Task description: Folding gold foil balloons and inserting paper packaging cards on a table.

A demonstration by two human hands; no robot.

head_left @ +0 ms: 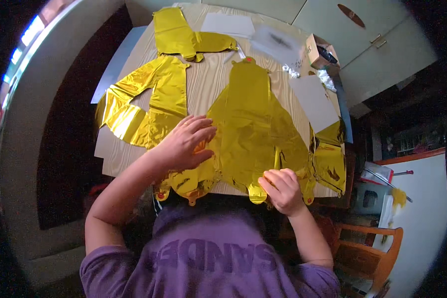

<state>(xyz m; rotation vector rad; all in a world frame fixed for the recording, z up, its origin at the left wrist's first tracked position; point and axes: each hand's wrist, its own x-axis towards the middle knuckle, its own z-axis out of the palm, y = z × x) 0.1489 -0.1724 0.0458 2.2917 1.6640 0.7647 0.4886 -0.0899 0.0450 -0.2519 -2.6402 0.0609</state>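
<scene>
A flat, uninflated gold foil balloon [248, 114] lies across the middle of the table, its lower parts reaching the near edge. My right hand [282, 191] is closed on its near edge, thumb and fingers pinching the foil beside a rounded tab. My left hand [186, 141] hovers over or rests on the left part of the foil; its fingers are stretched out and the thumb stands apart. Whether that palm touches the foil, I cannot tell. Left of it lies another gold foil balloon [168, 94] with bent, shiny arms.
More gold foil [176, 35] lies at the far left, and another piece [330, 164] at the right edge. White sheets [228, 24] and a clear plastic bag [278, 43] lie at the back. A small box [317, 55] holds something black. A wooden chair [390, 253] stands right.
</scene>
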